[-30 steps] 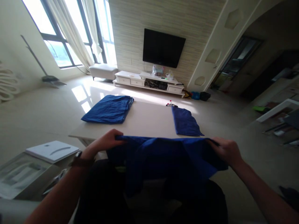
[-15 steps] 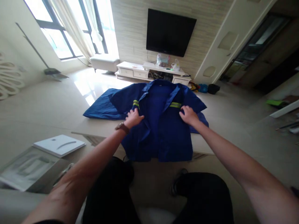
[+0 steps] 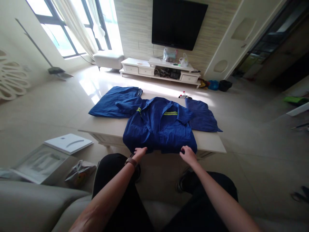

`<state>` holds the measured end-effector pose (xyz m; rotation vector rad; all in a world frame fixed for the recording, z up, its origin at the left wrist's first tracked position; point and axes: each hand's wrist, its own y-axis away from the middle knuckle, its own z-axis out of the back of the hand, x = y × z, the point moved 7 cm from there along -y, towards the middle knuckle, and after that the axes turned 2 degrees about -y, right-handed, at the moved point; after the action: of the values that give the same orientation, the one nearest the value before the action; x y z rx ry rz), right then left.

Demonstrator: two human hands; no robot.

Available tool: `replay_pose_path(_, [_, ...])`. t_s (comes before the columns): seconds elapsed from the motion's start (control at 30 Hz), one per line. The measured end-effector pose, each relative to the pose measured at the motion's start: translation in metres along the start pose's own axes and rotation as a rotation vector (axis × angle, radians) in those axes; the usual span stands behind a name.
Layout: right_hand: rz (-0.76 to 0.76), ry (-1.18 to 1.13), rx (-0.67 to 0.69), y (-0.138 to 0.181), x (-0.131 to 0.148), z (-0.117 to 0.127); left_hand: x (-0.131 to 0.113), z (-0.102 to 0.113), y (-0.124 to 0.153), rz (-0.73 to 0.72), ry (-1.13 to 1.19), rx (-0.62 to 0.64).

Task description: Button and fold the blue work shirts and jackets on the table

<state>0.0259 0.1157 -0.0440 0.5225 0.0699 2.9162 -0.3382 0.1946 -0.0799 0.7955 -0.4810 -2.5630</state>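
Observation:
A blue short-sleeved work jacket (image 3: pixel 169 129) with yellow-green reflective strips lies front up across the low table (image 3: pixel 210 141), its collar at the far side. Its lower hem hangs over the table's near edge. At the hem's left part is my left hand (image 3: pixel 139 154), with a watch on the wrist; its fingers are closed on the cloth and partly hidden. My right hand (image 3: pixel 189 156) pinches the hem near its right corner, fingers curled. Left of the jacket lies a folded blue garment (image 3: pixel 113 101); another folded blue garment (image 3: pixel 202 116) lies at its right.
Small bottles (image 3: pixel 183 94) show behind the table's far edge. A white box (image 3: pixel 69 143) sits on a larger carton (image 3: pixel 41 164) at the left, with a plastic bag (image 3: pixel 80 172) beside it. A sofa (image 3: pixel 36 203) is at the lower left. Across the floor stands a TV cabinet (image 3: pixel 145 69).
Both hands have moved from the jacket's chest down to its lower hem. The collar has come nearer, uncovering more of the folded garments. The view has tilted slightly down.

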Motion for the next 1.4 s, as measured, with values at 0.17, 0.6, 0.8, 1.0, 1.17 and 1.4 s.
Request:
replay_pose_path(0.17, [-0.183, 0.023, -0.187, -0.011, -0.063, 0.024, 0.009, 0.051, -0.014, -0.005, -0.009, -0.188])
replay_pose_path(0.6, [-0.105, 0.142, 0.124, -0.046, -0.037, -0.028, -0.035, 0.045, -0.069, -0.524, -0.388, 0.043])
replay_pose_path(0.8, [-0.079, 0.158, 0.108, -0.07, -0.03, -0.029, -0.05, 0.05, -0.099, -0.517, -0.39, 0.046])
replay_pose_path(1.0, [-0.064, 0.162, 0.121, -0.103, -0.023, -0.031, -0.064, 0.049, -0.121, -0.522, -0.432, 0.059])
replay_pose_path(1.17, [-0.063, 0.198, 0.12, -0.119, -0.022, -0.021, -0.076, 0.05, -0.138, -0.484, -0.42, 0.07])
replay_pose_path(1.4, [-0.073, 0.301, 0.06, -0.106, 0.017, 0.009, -0.098, 0.07, -0.12, -0.522, -0.28, 0.005])
